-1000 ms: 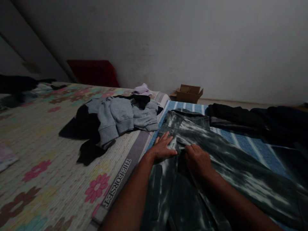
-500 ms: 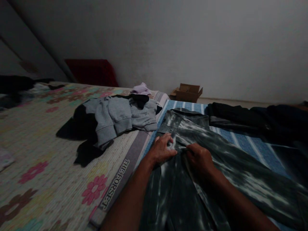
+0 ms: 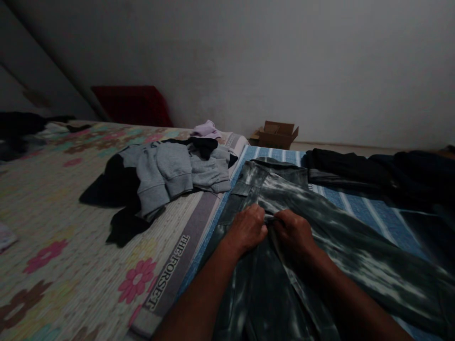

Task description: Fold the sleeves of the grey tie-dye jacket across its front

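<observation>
A dark green and white tie-dyed jacket (image 3: pixel 334 227) lies spread out, one long sleeve stretching to the lower right. My left hand (image 3: pixel 250 227) is closed, its fingers curled over on the fabric at the front of the jacket. Right beside it, my right hand (image 3: pixel 293 229) pinches the front edge, and the two hands almost meet. A small fold of cloth shows between them. The fingertips of both hands are hidden in the fabric. Under the jacket is a blue, white-striped sheet (image 3: pixel 348 203).
To the left, a heap with a grey sweatshirt (image 3: pixel 163 170) and black clothes lies on a flowered mat (image 3: pixel 85 246). Folded dark clothes (image 3: pixel 341 166) are stacked at the right. An open cardboard box (image 3: pixel 275 135) stands by the wall, and a dark red panel (image 3: pixel 130 105) leans farther left.
My left hand has moved slightly right and down, and its spread fingers have closed on the fabric beside my right hand. The right hand keeps its grip. The view has shifted a little.
</observation>
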The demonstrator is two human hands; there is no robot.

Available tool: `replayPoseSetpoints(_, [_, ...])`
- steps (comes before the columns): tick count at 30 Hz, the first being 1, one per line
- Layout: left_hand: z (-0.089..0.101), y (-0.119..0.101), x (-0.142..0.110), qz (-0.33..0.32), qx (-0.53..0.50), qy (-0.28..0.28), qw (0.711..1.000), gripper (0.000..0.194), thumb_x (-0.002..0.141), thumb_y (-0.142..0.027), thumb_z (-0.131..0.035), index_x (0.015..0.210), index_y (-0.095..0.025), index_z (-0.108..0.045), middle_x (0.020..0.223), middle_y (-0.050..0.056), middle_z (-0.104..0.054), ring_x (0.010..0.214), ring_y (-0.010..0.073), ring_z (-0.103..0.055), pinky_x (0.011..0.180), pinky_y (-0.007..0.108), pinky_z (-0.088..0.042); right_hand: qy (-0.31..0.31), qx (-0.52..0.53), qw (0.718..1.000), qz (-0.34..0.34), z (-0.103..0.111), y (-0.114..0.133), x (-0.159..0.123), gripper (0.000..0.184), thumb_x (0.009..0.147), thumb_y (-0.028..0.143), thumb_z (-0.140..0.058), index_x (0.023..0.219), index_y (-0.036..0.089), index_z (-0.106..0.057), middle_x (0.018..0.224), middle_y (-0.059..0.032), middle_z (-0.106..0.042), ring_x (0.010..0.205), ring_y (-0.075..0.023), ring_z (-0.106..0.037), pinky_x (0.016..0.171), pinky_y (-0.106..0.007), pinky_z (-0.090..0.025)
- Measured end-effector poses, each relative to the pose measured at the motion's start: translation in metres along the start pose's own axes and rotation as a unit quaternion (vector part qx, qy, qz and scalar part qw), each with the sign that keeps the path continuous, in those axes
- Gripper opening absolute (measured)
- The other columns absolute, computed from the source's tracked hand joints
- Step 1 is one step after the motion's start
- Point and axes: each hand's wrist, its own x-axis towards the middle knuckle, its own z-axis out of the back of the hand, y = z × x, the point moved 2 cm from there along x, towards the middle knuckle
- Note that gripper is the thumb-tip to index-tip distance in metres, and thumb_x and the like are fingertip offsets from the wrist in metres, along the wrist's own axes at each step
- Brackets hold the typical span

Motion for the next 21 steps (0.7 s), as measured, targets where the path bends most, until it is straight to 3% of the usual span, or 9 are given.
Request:
replayPoseSetpoints(7, [0.007, -0.005, -0.001, 0.019, 0.018, 0.047, 0.999, 0.017, 0.085, -0.018, -0.046, 0.094, -0.013, -0.061, 0.096, 0.011, -0.065, 0.091, 0.0246, -0.064, 0.077, 0.032, -0.050, 0.024, -0.031, 0.999, -0.006, 0.000, 0.003, 0.000, 0.019, 0.085, 0.018, -0.046, 0.081, 0.019, -0.064, 0.077, -0.0037, -0.063, 0.073, -0.0170, -0.060, 0.062, -0.025, -0.036])
replayPoseSetpoints(13, [0.007, -0.004, 0.000, 0.030, -0.002, 0.046, 0.998, 0.020, 0.085, -0.017, -0.045, 0.096, -0.012, -0.061, 0.097, 0.012, -0.065, 0.092, 0.0240, -0.065, 0.079, 0.031, -0.050, 0.029, -0.093, 0.995, 0.026, 0.004, 0.014, -0.002, 0.031, 0.085, 0.023, -0.051, 0.115, 0.024, -0.061, 0.094, -0.0043, -0.064, 0.082, -0.0184, -0.060, 0.058, -0.025, -0.034])
replayPoseSetpoints(17, [0.007, -0.003, 0.000, 0.032, -0.012, 0.047, 0.998, 0.021, 0.085, -0.016, -0.044, 0.096, -0.012, -0.061, 0.097, 0.013, -0.066, 0.092, 0.0249, -0.065, 0.079, 0.032, -0.050, 0.052, -0.125, 0.990, 0.035, 0.002, 0.013, 0.001, 0.018, 0.089, 0.023, -0.049, 0.095, 0.025, -0.066, 0.085, -0.0024, -0.062, 0.074, -0.0160, -0.059, 0.054, -0.025, -0.029])
replayPoseSetpoints(21, [0.007, -0.004, -0.001, 0.033, -0.006, 0.047, 0.998, 0.020, 0.085, -0.016, -0.044, 0.094, -0.013, -0.061, 0.098, 0.013, -0.065, 0.092, 0.0252, -0.065, 0.079, 0.033, -0.050, 0.049, -0.121, 0.991, 0.027, -0.001, 0.007, 0.005, 0.021, 0.092, 0.022, -0.046, 0.081, 0.022, -0.065, 0.079, -0.0017, -0.060, 0.070, -0.0136, -0.057, 0.056, -0.025, -0.029])
